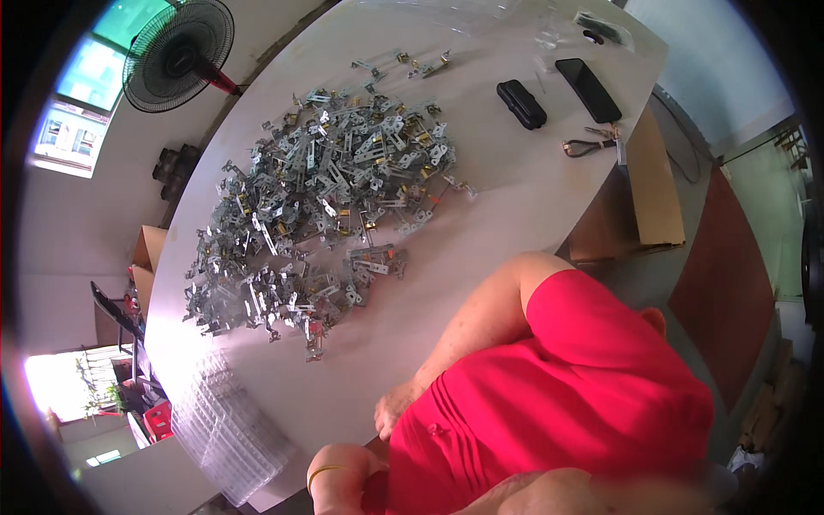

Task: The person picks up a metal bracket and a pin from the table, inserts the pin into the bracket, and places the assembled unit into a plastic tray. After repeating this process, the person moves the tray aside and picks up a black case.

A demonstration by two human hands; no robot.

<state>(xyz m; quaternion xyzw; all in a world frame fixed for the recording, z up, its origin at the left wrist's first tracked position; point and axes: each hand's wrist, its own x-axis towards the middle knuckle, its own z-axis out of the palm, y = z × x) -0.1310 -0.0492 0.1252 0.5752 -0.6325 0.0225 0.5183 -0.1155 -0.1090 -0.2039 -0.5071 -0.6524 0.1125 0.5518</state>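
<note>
My right arm reaches down across the table's near edge, and my right hand is beside the red shirt. Its fingers curl inward, and their tips and anything in them are hidden. My left hand is low at the edge, close to my body, with a thin gold-coloured bangle on the wrist. The fingers of that hand are out of sight. Away from both hands, a large heap of small metal brackets with brass-coloured parts is spread on the table.
Stacked clear plastic trays lie at the near left edge. At the far right are a black phone, a black case and keys. A cardboard box stands beside the table. A fan is beyond it.
</note>
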